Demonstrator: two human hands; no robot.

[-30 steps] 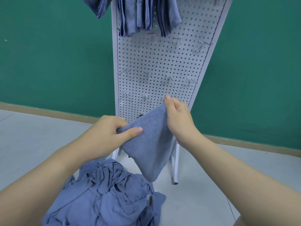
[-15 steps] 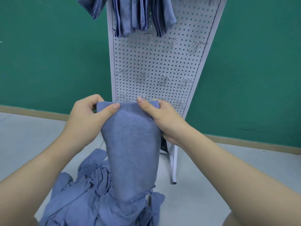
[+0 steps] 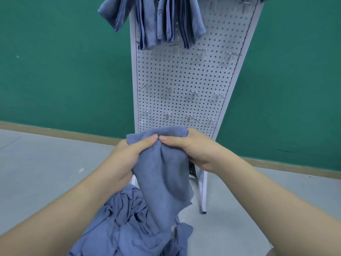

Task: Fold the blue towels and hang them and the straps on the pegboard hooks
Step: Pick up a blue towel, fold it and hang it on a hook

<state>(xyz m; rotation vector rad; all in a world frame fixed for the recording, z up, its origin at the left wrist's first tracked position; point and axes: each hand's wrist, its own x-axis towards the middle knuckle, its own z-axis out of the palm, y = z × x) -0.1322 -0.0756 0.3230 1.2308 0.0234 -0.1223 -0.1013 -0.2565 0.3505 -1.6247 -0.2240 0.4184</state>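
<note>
I hold a blue towel [image 3: 164, 174] up in front of the white pegboard [image 3: 186, 74]. It hangs down folded lengthwise. My left hand [image 3: 129, 156] grips its top left edge and my right hand [image 3: 193, 150] grips its top right edge, thumbs almost touching at the middle. Several folded blue towels [image 3: 156, 21] hang from hooks at the pegboard's top. A heap of loose blue towels [image 3: 129, 226] lies on the floor below my hands. Rows of bare metal hooks [image 3: 169, 90] stick out of the board's middle and lower part. I see no straps clearly.
The pegboard stands on white legs [image 3: 203, 193] on a grey floor [image 3: 36, 172], in front of a green wall [image 3: 55, 71] with a tan baseboard. Something dark [image 3: 192, 169] shows behind the towel near the board's foot.
My hands have come together at the towel's top edge, narrowing it into a lengthwise fold. A second ago the towel was held slanted by two corners.
</note>
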